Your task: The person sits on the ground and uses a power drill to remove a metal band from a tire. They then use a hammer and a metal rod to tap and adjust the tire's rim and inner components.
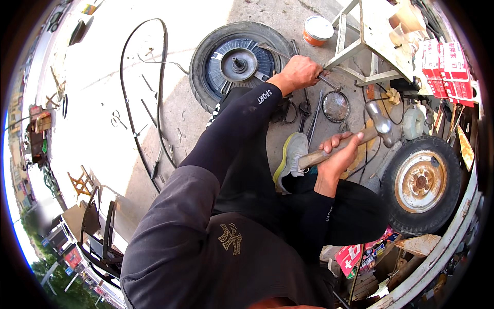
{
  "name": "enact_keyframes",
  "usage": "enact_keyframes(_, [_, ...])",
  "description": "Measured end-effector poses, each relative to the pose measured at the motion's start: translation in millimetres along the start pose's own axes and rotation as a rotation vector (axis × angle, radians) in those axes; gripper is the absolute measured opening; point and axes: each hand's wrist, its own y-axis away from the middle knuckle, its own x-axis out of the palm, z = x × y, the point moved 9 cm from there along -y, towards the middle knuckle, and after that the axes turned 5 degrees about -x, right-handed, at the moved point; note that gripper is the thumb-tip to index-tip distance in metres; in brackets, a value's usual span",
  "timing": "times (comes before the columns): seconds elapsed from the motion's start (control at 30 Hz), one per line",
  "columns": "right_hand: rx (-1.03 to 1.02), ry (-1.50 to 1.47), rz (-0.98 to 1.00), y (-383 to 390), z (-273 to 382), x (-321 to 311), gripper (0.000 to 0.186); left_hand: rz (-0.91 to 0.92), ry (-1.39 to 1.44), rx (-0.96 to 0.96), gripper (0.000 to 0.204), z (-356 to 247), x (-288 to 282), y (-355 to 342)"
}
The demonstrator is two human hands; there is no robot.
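Observation:
My left hand is closed round a long metal pry bar. The bar's flat tip rests at the hub edge of a wheel, which lies flat on the ground with its black tyre and finned hub motor facing up. A threaded axle stands up at the hub's centre. In my right hand is a hammer, gripped midway along its wooden handle. Its steel head is raised to the right, apart from the bar. My sleeve and knee hide part of the wheel's near side.
A black hose curls on the ground at left. Wrenches and a round metal lid lie near my shoe. Beyond stand a white-lidded tub and a metal stand. A rusty-rimmed wheel leans at right.

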Motion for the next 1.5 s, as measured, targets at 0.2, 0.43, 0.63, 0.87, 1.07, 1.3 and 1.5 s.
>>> enact_keyframes(0.2, [-0.06, -0.098, -0.003, -9, 11, -10, 0.05, -0.028, -0.002, 0.002, 0.036, 8, -17, -15])
enact_keyframes(0.43, [0.184, 0.007, 0.173, 0, -24, 21, 0.047, -0.032, -0.006, -0.002, 0.033, 9, -10, -11])
enact_keyframes(0.63, [-0.082, -0.01, 0.013, -15, 14, -12, 0.049, -0.14, -0.007, 0.092, 0.038, 2, -31, -6])
enact_keyframes(0.87, [-0.039, 0.002, 0.043, -8, 0, -20, 0.051, -0.2, 0.03, 0.098, 0.041, -5, -52, -5])
enact_keyframes(1.07, [-0.033, 0.027, 0.11, -7, -8, 3, 0.049, -0.196, -0.013, -0.033, 0.034, 29, -56, -19])
enact_keyframes(1.3, [-0.072, 0.095, 0.19, -8, 14, 38, 0.051, -0.243, 0.011, -0.052, 0.03, 31, -62, -25])
enact_keyframes(1.5, [-0.06, 0.189, 0.273, -13, 26, 63, 0.05, -0.321, 0.039, -0.067, 0.021, 31, -67, -31])
